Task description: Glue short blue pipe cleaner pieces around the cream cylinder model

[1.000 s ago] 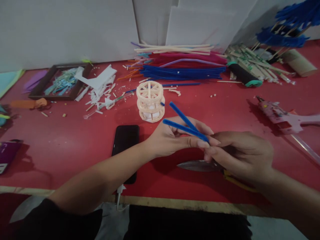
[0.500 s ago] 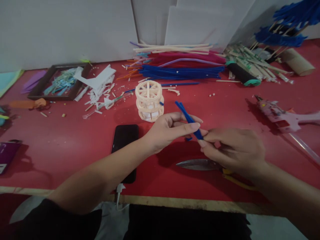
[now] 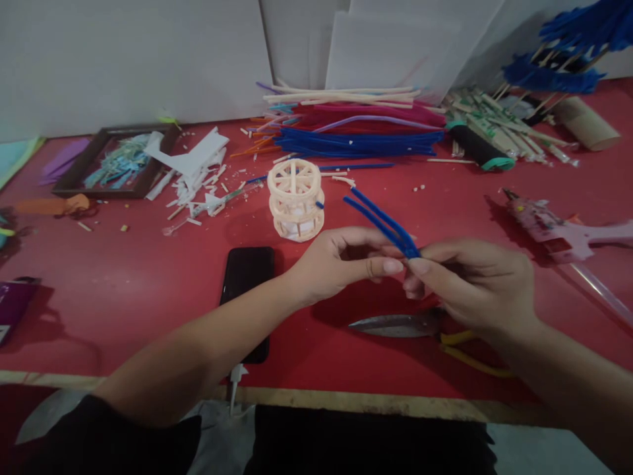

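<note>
Between the thumb and fingers of my right hand (image 3: 475, 280) is the lower end of some blue pipe cleaners (image 3: 386, 221), whose two free ends spread up and to the left. My left hand (image 3: 349, 260) is just left of the pinch, its thumb apart from its fingers, which pass behind the blue strands; whether they touch is unclear. Beyond my left hand stands a round cream frame (image 3: 295, 198) with spoked rings and a small blue piece on its side. Scissors (image 3: 395, 324) with yellow handles lie below my hands, partly covered by my right hand.
A black phone (image 3: 250, 274) with a white cable lies under my left forearm. Bundled pipe cleaners (image 3: 361, 142) lie at the back, near white scraps (image 3: 198, 165) and a brown frame (image 3: 111, 192). A pink glue gun (image 3: 558, 227) rests at right.
My right hand has shifted slightly right and up with the blue pipe cleaners, whose upper ends have spread apart. My left thumb has come off them.
</note>
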A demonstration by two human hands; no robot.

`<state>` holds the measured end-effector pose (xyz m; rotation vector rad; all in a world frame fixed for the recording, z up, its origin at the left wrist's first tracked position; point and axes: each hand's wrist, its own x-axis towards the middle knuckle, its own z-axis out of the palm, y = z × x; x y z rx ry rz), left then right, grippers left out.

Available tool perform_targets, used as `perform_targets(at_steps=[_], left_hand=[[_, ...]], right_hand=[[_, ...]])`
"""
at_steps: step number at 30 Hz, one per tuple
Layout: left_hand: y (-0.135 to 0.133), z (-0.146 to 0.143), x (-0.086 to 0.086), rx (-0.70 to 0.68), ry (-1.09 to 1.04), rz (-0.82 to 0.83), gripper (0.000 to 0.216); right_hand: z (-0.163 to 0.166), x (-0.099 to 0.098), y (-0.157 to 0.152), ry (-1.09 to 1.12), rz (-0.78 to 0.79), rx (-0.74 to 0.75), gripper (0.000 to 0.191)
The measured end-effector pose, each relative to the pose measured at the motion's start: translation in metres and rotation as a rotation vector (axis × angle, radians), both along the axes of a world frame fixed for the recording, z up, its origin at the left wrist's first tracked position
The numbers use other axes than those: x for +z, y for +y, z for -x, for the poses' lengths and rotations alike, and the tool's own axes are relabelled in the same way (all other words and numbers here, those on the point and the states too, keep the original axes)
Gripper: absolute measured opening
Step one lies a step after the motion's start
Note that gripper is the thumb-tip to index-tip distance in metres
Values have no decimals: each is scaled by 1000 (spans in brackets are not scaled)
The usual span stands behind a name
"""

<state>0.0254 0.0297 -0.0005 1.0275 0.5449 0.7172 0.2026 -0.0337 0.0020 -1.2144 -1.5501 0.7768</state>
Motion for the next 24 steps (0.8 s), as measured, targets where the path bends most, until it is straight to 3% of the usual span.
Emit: perform_targets(at_steps=[10, 18, 21, 24], left_hand=[[-2, 2, -2, 23, -26, -115, 23], [-1, 6, 2, -73, 23, -177, 22], [0, 6, 1, -101, -13, -179, 22], [0, 3, 1, -98, -44, -119, 25]], right_hand=[[5, 14, 11, 92, 65, 199, 31], [-6, 11, 9, 111, 173, 374, 29], [-8, 8, 8, 9, 94, 361, 20], [-7, 5, 8, -177, -108, 238, 17]])
